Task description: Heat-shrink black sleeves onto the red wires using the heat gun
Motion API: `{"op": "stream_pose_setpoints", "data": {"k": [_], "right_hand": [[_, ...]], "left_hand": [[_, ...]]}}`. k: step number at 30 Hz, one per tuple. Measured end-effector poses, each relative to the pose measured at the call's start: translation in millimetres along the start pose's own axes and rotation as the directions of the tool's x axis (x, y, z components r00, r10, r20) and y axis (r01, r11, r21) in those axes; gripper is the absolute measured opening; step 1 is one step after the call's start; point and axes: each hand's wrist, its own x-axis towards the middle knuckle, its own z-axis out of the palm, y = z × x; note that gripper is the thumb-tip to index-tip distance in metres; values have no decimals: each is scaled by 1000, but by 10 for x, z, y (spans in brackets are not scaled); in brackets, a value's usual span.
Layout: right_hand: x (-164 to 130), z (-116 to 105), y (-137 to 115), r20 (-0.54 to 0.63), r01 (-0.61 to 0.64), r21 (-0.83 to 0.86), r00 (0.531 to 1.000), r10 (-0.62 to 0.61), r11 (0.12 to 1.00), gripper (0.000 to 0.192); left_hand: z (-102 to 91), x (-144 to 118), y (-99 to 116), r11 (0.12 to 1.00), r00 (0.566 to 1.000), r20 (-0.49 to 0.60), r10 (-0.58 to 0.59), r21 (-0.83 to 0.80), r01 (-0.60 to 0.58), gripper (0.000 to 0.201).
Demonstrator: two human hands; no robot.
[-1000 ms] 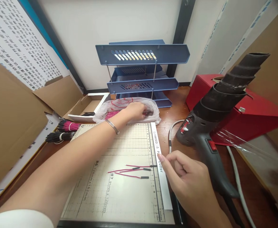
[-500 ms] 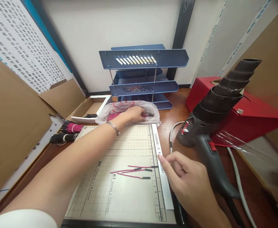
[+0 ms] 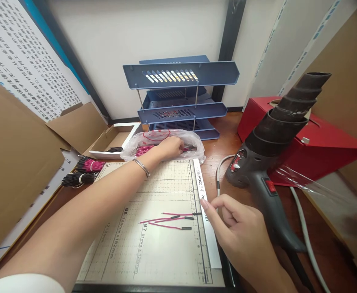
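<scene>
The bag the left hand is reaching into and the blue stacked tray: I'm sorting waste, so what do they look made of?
Bag: thin clear plastic film, glossy and crinkled, pink wires showing through. Blue tray: probably matte moulded plastic with slotted vents, on thin shiny metal-looking posts. Left hand rests in the bag.

Bright, even, diffuse light from above; soft, faint shadows under the right hand and forearms; no harsh glare, only a mild sheen on the plastic bag; strong wide-angle bending at the edges; sharp centre, slight softness at the near corners.
</scene>
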Motion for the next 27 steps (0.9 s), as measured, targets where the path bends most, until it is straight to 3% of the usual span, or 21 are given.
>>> {"op": "stream_pose_setpoints", "data": {"k": [6, 13, 20, 27], "right_hand": [[5, -5, 9, 13, -15, -7, 1000, 15, 1000, 43], [1, 3, 19, -2, 19, -16, 1000, -19, 1000, 42], [-3, 18, 33, 5, 13, -8, 1000, -13, 1000, 43], [-8, 24, 27, 7, 36, -4, 999, -36, 999, 43]], "left_hand": [[-87, -50, -4, 998, 1000, -2, 15, -53, -15, 26], [-148, -81, -88, 999, 998, -46, -49, -23, 48, 26], [-209, -129, -177, 999, 999, -1, -53, -8, 53, 25], [-66, -207, -305, 995, 994, 53, -94, -29, 95, 25]]}}
